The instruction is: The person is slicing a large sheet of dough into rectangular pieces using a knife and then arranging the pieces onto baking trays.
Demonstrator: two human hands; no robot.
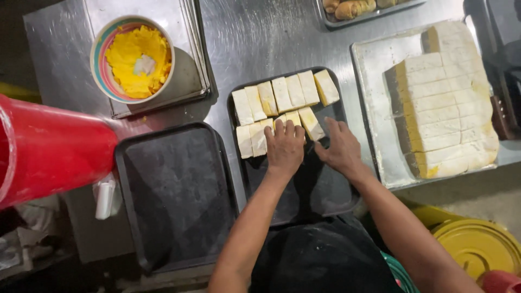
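A dark tray (325, 190) in the middle holds two rows of pale rectangular cake slices (282, 95). My left hand (284, 145) lies flat on the near row, fingers resting on the slices there. My right hand (341, 147) sits beside it, fingers touching the slice (311, 122) at the right end of that row. Neither hand has lifted anything. To the right, a metal tray (372, 76) carries a large cut slab of the same yellow-and-white cake (445, 103).
An empty dark tray (176, 195) lies to the left. A bowl of yellow filling (134, 57) sits on stacked metal trays at the back left. A red bucket (49, 149) juts in from the left, a yellow lid (480, 247) is at lower right, and pastries (353, 8) are on a tray at the back.
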